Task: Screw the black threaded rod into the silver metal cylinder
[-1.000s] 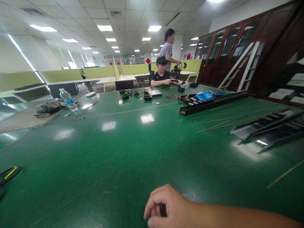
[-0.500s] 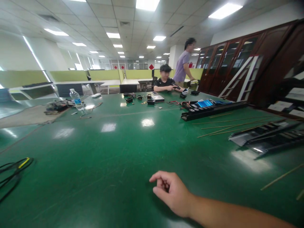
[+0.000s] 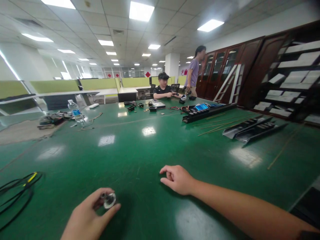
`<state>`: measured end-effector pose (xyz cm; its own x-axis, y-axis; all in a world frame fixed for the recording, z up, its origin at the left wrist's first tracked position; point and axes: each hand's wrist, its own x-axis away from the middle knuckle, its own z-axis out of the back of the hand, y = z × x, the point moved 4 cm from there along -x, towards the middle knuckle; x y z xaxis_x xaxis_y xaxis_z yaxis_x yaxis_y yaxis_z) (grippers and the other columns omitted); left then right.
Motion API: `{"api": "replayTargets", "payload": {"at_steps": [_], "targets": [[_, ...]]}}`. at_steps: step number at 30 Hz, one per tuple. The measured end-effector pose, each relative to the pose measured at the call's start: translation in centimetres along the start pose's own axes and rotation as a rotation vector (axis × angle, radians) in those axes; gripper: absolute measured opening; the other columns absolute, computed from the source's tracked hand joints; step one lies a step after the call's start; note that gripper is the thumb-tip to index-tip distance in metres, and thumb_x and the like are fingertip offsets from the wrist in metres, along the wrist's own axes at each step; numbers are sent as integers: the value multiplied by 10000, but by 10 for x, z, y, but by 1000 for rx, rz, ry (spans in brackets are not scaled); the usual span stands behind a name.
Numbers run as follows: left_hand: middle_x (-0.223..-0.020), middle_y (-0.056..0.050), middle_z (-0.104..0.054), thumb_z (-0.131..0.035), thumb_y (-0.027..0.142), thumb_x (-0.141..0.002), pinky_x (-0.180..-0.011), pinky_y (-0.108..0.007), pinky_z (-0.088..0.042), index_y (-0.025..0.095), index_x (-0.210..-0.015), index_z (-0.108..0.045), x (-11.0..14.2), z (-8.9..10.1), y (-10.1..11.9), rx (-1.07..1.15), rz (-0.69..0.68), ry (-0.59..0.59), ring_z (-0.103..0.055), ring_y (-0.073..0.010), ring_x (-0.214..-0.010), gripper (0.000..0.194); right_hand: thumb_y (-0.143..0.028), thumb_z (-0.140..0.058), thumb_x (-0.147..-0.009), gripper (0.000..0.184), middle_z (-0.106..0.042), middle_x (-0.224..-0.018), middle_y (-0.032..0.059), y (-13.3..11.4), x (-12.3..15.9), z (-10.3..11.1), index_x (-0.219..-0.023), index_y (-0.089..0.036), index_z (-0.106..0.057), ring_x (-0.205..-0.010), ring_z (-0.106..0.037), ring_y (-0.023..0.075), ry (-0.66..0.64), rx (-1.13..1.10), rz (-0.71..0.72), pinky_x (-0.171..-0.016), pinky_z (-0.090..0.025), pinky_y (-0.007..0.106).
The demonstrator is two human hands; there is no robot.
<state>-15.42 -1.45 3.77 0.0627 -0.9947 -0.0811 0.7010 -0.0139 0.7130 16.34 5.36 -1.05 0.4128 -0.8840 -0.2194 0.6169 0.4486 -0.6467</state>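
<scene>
My left hand (image 3: 92, 211) is at the lower left, above the green table (image 3: 135, 150). Its thumb and fingers close around a small round metal part (image 3: 109, 200). A shiny rim surrounds that part's darker middle; its exact kind is unclear. To the right, my right hand (image 3: 178, 179) is at the table surface with its fingers loosely curled. A gap shows between thumb and index finger, and I see nothing in it. Part of the inside of that hand is hidden.
Coiled black cable (image 3: 18, 190) lies at the left edge. Farther back are a water bottle (image 3: 73, 110), small black parts (image 3: 131, 108), black metal channels (image 3: 207, 112) and thin rods (image 3: 217, 128). One person sits across the table; another stands behind, near a ladder (image 3: 235, 83).
My left hand has come into view with the round metal part. My right hand sits slightly higher in view, still loosely curled. The camera view has turned right, and the standing person's arm has lowered.
</scene>
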Motion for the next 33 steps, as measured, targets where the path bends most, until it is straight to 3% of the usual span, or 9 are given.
{"api": "replayTargets", "payload": {"at_steps": [1, 3, 6, 9, 13, 26, 33], "targets": [[-895, -16, -707, -731, 489, -701, -804, -305, -509, 212, -928, -648, -9, -13, 13, 31, -26, -116, -673, -235, -853, 368, -372, -635, -845, 239, -536, -594, -59, -2, 0, 1, -1017, -209, -667, -548, -505, 109, 13, 34, 3, -582, -337, 237], [-857, -5, -704, -696, 429, -743, -771, -281, -494, 209, -900, -640, -22, -37, 37, 98, -58, -226, -671, -215, -817, 277, -424, -640, -844, 274, -526, -590, -59, -5, 1, 1, -1015, -211, -667, -553, -502, 112, 37, 97, 8, -587, -330, 241], [-868, -1, -705, -685, 391, -772, -768, -266, -486, 203, -913, -633, -30, -64, 53, 195, -98, -273, -669, -201, -813, 241, -476, -624, -852, 318, -534, -601, -52, -10, 2, 2, -1027, -214, -661, -565, -504, 121, 69, 180, 12, -594, -323, 251], [-864, 3, -695, -696, 392, -785, -770, -267, -477, 207, -912, -629, -26, -77, 47, 210, -147, -255, -657, -198, -812, 234, -502, -606, -860, 345, -585, -644, -32, -15, 3, 1, -1040, -212, -658, -597, -529, 135, 98, 256, 4, -629, -331, 269], [-848, 6, -679, -720, 374, -775, -752, -275, -465, 216, -886, -626, -19, -80, 35, 147, -205, -257, -635, -202, -802, 214, -500, -591, -869, 355, -647, -723, 4, -20, 3, 0, -1039, -196, -662, -638, -563, 154, 126, 321, -27, -678, -348, 292], [-909, 21, -691, -735, 313, -751, -791, -266, -464, 234, -951, -649, -25, -88, 31, 105, -238, -247, -639, -192, -846, 231, -502, -528, -920, 341, -681, -735, 20, -15, -2, -4, -1005, -202, -665, -649, -596, 168, 209, 395, 29, -669, -334, 290], [-840, 2, -678, -735, 437, -775, -750, -268, -461, 195, -891, -648, -20, -83, 37, 61, -274, -252, -623, -195, -797, 282, -472, -480, -957, 332, -713, -773, 39, -20, -4, -2, -995, -202, -670, -691, -636, 179, 218, 411, 73, -675, -346, 287]]}}
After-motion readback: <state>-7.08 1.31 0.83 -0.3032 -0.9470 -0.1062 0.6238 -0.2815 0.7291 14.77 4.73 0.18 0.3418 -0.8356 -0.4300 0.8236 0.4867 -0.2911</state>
